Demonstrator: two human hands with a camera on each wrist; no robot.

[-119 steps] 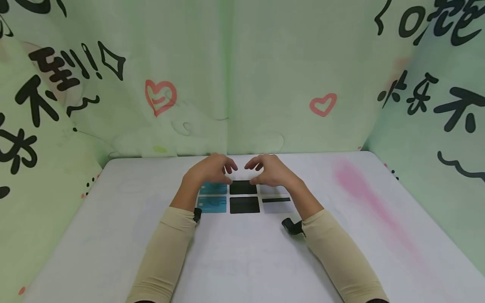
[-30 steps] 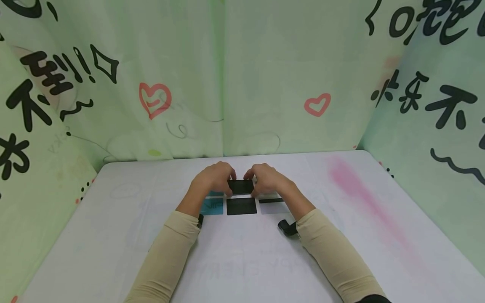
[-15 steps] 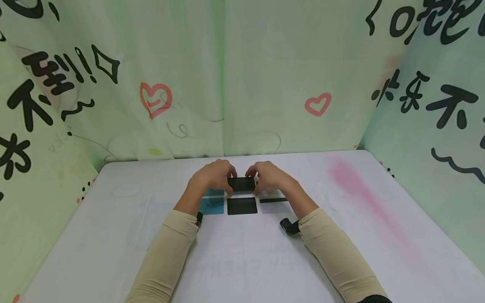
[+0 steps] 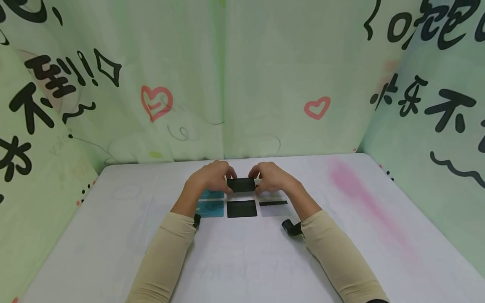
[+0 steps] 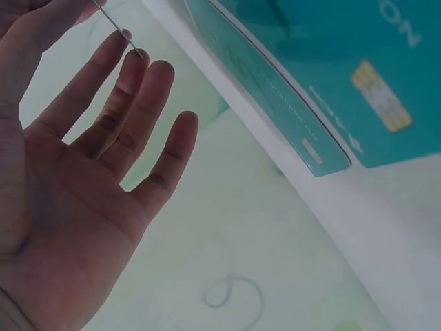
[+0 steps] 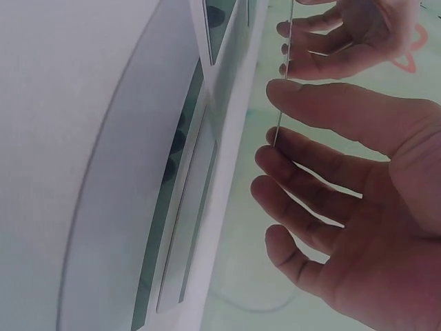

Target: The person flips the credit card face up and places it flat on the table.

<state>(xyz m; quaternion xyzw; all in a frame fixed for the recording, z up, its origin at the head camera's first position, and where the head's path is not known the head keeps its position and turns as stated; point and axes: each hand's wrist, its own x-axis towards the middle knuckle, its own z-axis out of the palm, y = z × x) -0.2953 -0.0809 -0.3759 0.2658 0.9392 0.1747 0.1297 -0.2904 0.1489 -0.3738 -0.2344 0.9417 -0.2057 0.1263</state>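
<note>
My left hand (image 4: 212, 176) and right hand (image 4: 273, 176) pinch one black card (image 4: 241, 184); second black card (image 4: 242, 208) on tabletop (image 4: 242, 261), nearer.

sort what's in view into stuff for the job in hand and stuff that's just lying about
For the job:
- held black card
- left hand and right hand, pinching it
- probably also the cards laid out in rows: near black card, two blue chip cards, black-striped pale card

Just about:
- red hearts on the green backdrop
- pink stain
</note>
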